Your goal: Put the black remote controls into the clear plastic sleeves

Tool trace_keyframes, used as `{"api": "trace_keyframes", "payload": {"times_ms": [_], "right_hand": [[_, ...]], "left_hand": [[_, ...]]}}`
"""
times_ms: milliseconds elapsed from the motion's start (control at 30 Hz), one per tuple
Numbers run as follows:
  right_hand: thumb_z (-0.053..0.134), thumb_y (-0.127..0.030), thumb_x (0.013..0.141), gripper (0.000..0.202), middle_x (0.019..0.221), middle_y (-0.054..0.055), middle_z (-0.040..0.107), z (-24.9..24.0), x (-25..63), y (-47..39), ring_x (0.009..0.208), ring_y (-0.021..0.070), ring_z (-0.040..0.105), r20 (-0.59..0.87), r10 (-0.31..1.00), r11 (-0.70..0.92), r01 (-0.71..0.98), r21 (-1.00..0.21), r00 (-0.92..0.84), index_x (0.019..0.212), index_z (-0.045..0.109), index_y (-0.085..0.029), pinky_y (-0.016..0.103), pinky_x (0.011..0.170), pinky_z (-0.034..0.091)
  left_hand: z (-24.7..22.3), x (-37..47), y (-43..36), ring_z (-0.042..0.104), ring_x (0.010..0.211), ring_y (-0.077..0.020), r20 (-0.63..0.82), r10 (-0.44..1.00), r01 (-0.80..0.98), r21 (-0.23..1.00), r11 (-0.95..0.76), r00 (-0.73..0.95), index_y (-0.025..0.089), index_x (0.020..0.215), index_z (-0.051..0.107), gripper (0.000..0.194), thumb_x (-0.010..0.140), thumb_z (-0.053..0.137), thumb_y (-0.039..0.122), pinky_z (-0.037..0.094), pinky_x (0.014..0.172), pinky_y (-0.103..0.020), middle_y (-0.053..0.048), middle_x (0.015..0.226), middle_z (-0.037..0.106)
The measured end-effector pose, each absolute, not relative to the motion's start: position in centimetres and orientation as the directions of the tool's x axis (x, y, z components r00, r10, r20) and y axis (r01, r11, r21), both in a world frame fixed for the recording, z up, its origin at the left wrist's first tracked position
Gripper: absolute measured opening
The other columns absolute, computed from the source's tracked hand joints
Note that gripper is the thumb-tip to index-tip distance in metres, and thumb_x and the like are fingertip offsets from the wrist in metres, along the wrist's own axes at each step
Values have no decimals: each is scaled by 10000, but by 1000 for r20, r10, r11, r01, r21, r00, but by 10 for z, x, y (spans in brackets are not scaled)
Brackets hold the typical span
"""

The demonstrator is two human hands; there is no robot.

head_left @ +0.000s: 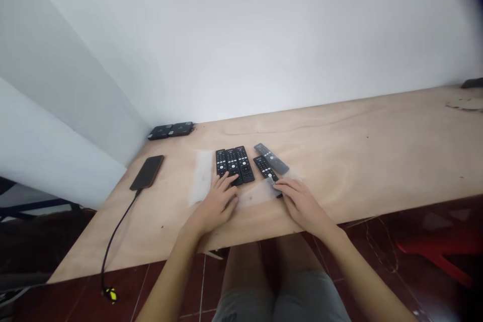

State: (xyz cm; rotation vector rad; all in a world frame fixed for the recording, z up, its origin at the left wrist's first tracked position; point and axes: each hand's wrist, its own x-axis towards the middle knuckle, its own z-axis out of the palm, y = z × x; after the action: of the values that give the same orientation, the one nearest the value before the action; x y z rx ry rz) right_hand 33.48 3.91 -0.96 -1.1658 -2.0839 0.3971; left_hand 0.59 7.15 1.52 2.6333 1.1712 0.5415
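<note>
While the left hand (219, 201) rests flat, fingers spread, on the near remotes (234, 165), the right hand (298, 200), loosely open, should steady the sleeve (260, 192) before sliding the remote (267, 170) further in.

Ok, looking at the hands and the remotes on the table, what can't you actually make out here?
- Head view: the near end of one remote is covered by the right hand and a clear plastic sleeve.
- Button labels on the three side-by-side remotes are too small to read; the left hand covers their near ends.
- The dark thing at the table's far right is cut off by the picture's edge.
- The small black devices by the wall are too small to identify.
</note>
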Motion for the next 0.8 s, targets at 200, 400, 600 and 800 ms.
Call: {"api": "trace_keyframes", "payload": {"times_ms": [200,400,600,800], "right_hand": [[406,-110,1047,559,1520,128,665,-11,316,59,1366,331,610,413,860,502,638,-584,-299,1573,544,-241,553,1170,497],[414,-286,1136,400,1460,118,714,-13,310,72,1380,333,583,413,885,447,640,-625,-215,1422,689,-228,567,1197,458],[403,-432,1164,438,1572,82,645,-11,307,70,1379,359,556,346,903,417,706,-572,-253,1430,716,-280,599,1185,422],[376,-530,1163,516,1680,53,555,-8,293,70,1414,393,512,255,916,401,754,-520,-311,1579,607,-329,637,1179,395]], "left_hand": [[20,2,73,396,1622,-366,249,742,652,358,-668,623,233,1029,701,168,1061,538,207,331,1318,-694,-116,1582,601],[24,-6,80,330,1661,-352,195,720,629,372,-683,666,237,1076,701,204,1081,500,203,280,1344,-685,-103,1586,599],[27,-12,76,359,1652,-331,186,722,618,405,-674,666,240,1085,698,203,1092,497,207,315,1347,-644,-97,1589,612],[21,-4,89,359,1652,-353,207,716,616,390,-685,666,231,1060,703,197,1071,509,201,311,1342,-651,-100,1589,612]]}}
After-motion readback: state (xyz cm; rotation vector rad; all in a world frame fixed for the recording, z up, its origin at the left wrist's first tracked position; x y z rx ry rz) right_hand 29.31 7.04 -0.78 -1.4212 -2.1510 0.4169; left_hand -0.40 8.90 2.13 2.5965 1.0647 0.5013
